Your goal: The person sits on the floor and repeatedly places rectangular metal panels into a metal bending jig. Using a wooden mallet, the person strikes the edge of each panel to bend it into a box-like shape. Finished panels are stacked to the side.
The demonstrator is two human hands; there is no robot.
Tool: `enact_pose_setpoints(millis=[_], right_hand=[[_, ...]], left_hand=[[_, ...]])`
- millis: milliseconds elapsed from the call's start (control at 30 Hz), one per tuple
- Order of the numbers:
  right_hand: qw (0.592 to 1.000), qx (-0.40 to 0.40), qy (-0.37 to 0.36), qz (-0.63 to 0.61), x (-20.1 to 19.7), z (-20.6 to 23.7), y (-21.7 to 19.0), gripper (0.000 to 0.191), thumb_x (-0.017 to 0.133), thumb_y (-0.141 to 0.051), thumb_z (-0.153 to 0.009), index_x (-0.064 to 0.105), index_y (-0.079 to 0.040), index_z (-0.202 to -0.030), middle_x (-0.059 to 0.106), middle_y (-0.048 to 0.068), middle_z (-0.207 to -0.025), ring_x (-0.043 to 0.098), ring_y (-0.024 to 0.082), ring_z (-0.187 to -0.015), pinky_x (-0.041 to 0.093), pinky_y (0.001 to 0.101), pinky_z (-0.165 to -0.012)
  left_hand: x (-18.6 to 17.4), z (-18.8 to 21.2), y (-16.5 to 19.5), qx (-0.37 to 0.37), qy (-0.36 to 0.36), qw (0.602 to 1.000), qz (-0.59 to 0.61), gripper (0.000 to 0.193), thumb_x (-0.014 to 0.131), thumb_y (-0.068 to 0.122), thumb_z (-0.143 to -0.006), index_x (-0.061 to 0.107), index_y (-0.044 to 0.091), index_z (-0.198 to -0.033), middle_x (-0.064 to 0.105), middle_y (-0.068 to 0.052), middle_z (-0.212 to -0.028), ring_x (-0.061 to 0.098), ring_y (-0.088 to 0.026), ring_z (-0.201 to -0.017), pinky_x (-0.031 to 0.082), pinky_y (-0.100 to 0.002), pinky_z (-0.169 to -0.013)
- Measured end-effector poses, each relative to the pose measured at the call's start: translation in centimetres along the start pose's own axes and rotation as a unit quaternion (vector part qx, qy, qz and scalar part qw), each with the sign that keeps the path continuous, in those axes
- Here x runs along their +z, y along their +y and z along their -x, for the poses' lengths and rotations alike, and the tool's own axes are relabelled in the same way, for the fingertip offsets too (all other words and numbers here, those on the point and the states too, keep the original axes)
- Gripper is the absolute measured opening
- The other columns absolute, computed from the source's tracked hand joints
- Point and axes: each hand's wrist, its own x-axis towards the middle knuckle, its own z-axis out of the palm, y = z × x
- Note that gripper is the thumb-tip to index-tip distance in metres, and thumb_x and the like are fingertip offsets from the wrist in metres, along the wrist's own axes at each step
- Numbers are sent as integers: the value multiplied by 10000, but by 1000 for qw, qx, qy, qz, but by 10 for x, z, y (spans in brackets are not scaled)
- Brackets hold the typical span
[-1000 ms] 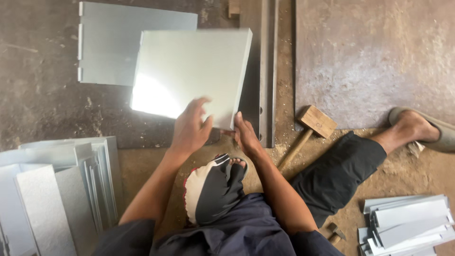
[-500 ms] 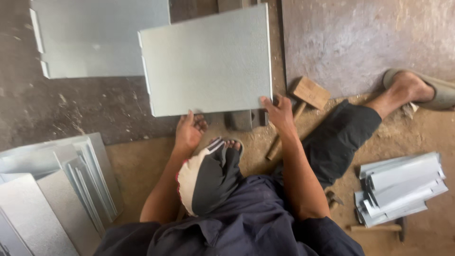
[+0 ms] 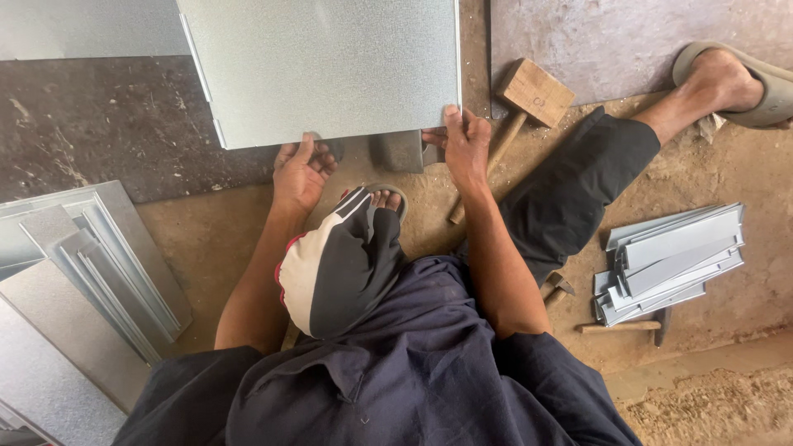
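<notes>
Two hands, left hand (image 3: 301, 172) and right hand (image 3: 464, 145), fingers gripping one metal sheet (image 3: 330, 66) beside one wooden mallet (image 3: 529, 95).

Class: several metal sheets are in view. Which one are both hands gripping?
The flat sheet at top centre: left hand and right hand grip its near edge. The other sheets lie untouched.

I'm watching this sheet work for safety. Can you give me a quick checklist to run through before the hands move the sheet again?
1. Left hand on the near edge of the metal sheet: ok.
2. Right hand at the sheet's near right corner: ok.
3. Hands protected from the sharp edge: not ok, both bare.
4. Wooden mallet clear of the sheet: ok, lying just right of it.
5. Foot clear of the sheet's edge: ok, just short of it.
6. Grip firmness: cannot tell.
</notes>
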Motion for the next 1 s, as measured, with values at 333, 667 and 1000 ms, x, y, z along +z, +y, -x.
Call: enact_pose_setpoints(millis=[333, 667, 1000], right_hand=[[988, 33, 16, 153, 8, 7, -22, 205, 677, -135, -977, 719, 64, -956, 751, 95, -784, 717, 148, -686, 516, 262, -533], [999, -1, 32, -17, 9, 10, -1, 232, 703, -126, -975, 688, 106, -959, 693, 97, -866, 714, 170, -777, 658, 334, -752], [999, 21, 44, 5, 11, 12, 0, 196, 661, -96, -996, 678, 98, -1018, 709, 97, -898, 712, 151, -782, 650, 307, -758]], left_hand=[[1, -5, -3, 34, -110, 993, 24, 166, 657, 174, -1071, 620, 17, -1029, 658, -105, -888, 663, -241, -799, 567, -397, -701], [29, 37, 13, -17, -169, 916, -364, 278, 584, 237, -1021, 677, 12, -1154, 717, -112, -936, 700, -176, -798, 599, -327, -730], [119, 20, 25, 208, -215, 789, -536, 250, 602, 227, -1012, 662, 83, -1206, 737, -67, -961, 730, -130, -818, 619, -300, -768]])
